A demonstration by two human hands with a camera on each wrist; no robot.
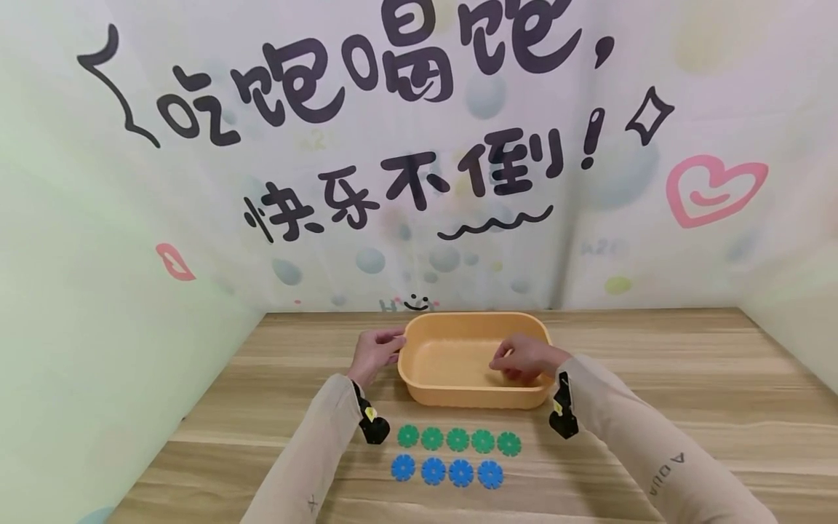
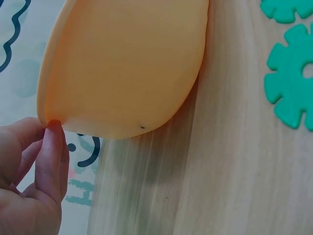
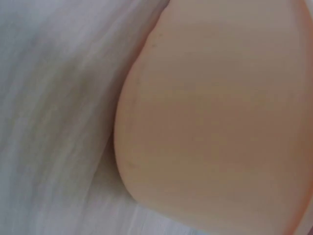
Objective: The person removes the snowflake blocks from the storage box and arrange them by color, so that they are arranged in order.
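An orange plastic basin stands on the wooden table, near its back edge. With thumb and fingers, my left hand pinches the left end of its rim; the left wrist view shows this left hand at the rim's corner. Over the right end and down inside the basin reaches my right hand, its fingers bent toward the floor of the basin. I cannot tell whether anything is between those fingers. In the right wrist view only the outer wall of the basin shows, with the right hand out of sight.
In front of the basin lies a row of several green notched discs. Nearer to me is a row of several blue notched discs. A printed cloth with large black characters hangs behind the wooden table.
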